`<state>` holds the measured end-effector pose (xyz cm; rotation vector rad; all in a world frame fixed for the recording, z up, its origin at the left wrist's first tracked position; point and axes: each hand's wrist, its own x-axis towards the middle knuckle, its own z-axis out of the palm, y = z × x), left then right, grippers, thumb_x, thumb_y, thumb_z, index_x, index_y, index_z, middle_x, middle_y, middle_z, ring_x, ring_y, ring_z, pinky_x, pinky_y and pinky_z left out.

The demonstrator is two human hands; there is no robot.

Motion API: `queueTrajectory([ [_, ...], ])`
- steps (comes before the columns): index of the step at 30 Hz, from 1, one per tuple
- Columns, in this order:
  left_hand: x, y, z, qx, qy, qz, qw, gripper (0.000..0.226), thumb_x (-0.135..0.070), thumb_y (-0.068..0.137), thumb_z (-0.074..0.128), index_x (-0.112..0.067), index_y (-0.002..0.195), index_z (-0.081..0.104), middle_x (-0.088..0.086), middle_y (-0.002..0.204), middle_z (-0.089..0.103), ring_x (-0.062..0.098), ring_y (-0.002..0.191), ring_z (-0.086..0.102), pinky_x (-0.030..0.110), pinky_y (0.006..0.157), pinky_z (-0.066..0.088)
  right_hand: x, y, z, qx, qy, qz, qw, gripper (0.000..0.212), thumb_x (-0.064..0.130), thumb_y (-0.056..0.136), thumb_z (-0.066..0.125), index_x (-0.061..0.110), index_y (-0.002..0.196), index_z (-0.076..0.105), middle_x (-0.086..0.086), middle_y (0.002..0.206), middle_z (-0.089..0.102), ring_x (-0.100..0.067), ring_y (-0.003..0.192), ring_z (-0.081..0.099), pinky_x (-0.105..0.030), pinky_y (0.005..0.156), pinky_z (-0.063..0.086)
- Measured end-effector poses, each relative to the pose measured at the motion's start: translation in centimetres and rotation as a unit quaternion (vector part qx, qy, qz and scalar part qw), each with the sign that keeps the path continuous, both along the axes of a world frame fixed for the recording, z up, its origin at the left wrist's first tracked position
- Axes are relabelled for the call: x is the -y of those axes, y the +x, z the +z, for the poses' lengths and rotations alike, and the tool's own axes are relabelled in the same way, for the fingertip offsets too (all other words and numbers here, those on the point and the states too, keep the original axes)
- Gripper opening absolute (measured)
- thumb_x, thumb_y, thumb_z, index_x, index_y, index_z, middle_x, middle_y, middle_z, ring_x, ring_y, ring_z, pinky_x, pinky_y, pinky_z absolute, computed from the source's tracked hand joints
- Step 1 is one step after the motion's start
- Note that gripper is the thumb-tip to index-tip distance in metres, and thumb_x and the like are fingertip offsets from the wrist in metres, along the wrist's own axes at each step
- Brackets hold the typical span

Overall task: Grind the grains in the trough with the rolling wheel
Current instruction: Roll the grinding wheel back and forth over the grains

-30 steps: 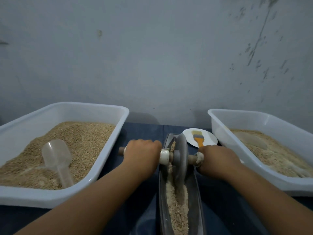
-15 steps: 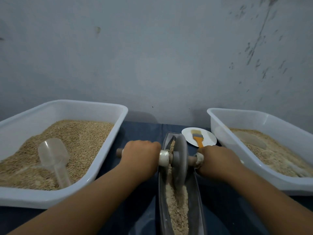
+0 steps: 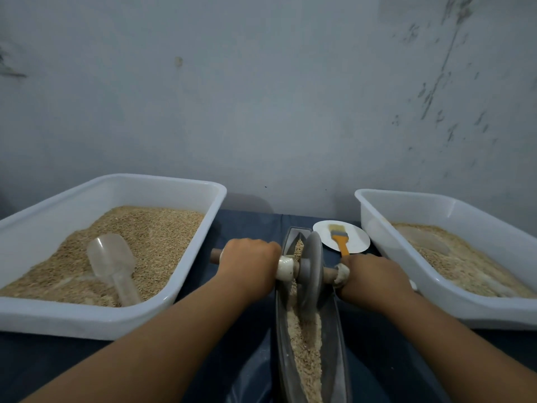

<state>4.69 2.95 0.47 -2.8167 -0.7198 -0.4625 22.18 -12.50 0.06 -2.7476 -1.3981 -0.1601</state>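
Note:
A narrow grey trough (image 3: 337, 338) runs away from me at the centre, filled with pale grains (image 3: 305, 344). The grey rolling wheel (image 3: 312, 269) stands upright in its far half, on a wooden axle. My left hand (image 3: 248, 266) grips the axle's left handle, beside a white collar. My right hand (image 3: 374, 277) grips the right handle; that end of the axle is hidden under it.
A white tub (image 3: 200, 257) of grain with a clear plastic scoop (image 3: 112, 263) stands at the left. Another white tub (image 3: 386, 257) of grain is at the right. Behind the trough lies a white plate (image 3: 357, 237) with an orange-handled brush (image 3: 340, 238). The wall is close behind.
The wheel and both hands have barely shifted along the trough; the grips are the same.

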Motion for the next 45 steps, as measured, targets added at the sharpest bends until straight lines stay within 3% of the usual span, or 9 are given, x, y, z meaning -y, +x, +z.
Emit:
queueTrajectory([
  [4,1.0,-1.0,0.2,-0.009,0.006,-0.010,1.000,0.027,-0.040,0.077,0.069,-0.030,0.090,0.047,-0.005,0.087,0.063,0.015,0.070,0.047,0.033,0.065,0.037,1.5,-1.3,-0.3,-0.011,-0.004,-0.007,1.000,0.016,0.044,0.076,0.060,0.033,0.072,0.050,0.014,0.074,0.056,-0.004,0.066,0.051,-0.025,0.054,0.036],
  [11,3.2,-2.8,0.8,-0.016,0.023,-0.019,0.999,0.022,-0.037,0.082,0.066,-0.028,0.098,0.054,-0.005,0.089,0.064,0.017,0.074,0.054,0.033,0.067,0.040,3.9,-3.6,-0.4,-0.022,0.008,-0.011,1.000,0.017,0.045,0.077,0.060,0.033,0.071,0.048,0.012,0.072,0.056,-0.004,0.064,0.051,-0.025,0.053,0.036],
  [18,5.3,-5.4,1.2,-0.027,0.024,-0.042,0.998,0.017,-0.032,0.084,0.063,-0.028,0.095,0.051,-0.005,0.088,0.062,0.015,0.069,0.045,0.033,0.065,0.035,7.0,-6.3,0.1,-0.015,0.000,0.000,1.000,0.018,0.045,0.080,0.058,0.033,0.073,0.045,0.012,0.074,0.057,-0.005,0.067,0.053,-0.025,0.052,0.033],
  [26,6.4,-8.5,0.3,0.005,0.001,-0.031,1.000,0.023,-0.035,0.082,0.059,-0.034,0.082,0.036,-0.010,0.067,0.038,0.011,0.065,0.044,0.028,0.061,0.031,9.0,-8.2,2.6,0.037,-0.017,0.033,0.999,0.018,0.046,0.074,0.059,0.035,0.071,0.046,0.011,0.070,0.057,-0.003,0.064,0.052,-0.023,0.049,0.030],
  [30,5.3,-6.7,-0.6,0.005,0.006,-0.005,1.000,0.021,-0.031,0.080,0.059,-0.030,0.081,0.038,-0.009,0.066,0.042,0.014,0.064,0.047,0.028,0.059,0.032,7.3,-7.2,1.4,0.038,-0.018,0.010,0.999,0.017,0.045,0.075,0.057,0.034,0.069,0.045,0.010,0.067,0.055,-0.003,0.060,0.048,-0.025,0.048,0.030],
  [34,3.6,-4.1,-0.2,-0.007,-0.005,0.007,1.000,0.013,-0.030,0.081,0.060,-0.030,0.089,0.050,-0.008,0.082,0.060,0.015,0.075,0.058,0.029,0.065,0.040,4.3,-5.5,0.7,0.047,0.000,-0.024,0.999,0.022,0.044,0.079,0.056,0.033,0.068,0.041,0.012,0.067,0.049,-0.006,0.057,0.043,-0.026,0.050,0.027],
  [39,3.7,-3.9,-0.4,0.006,0.016,0.012,1.000,0.010,-0.030,0.083,0.058,-0.028,0.091,0.052,-0.007,0.082,0.062,0.016,0.074,0.059,0.029,0.065,0.040,4.0,-4.7,0.3,0.053,0.021,-0.016,0.998,0.023,0.044,0.079,0.057,0.033,0.070,0.040,0.012,0.067,0.050,-0.008,0.059,0.044,-0.027,0.052,0.030],
  [45,5.6,-6.9,0.0,0.003,0.027,-0.023,0.999,0.025,-0.034,0.082,0.059,-0.032,0.080,0.034,-0.009,0.066,0.040,0.012,0.065,0.047,0.028,0.061,0.032,8.0,-6.6,1.7,-0.025,-0.035,0.033,0.999,0.018,0.043,0.071,0.063,0.035,0.068,0.047,0.011,0.068,0.056,-0.002,0.061,0.050,-0.024,0.049,0.030],
])
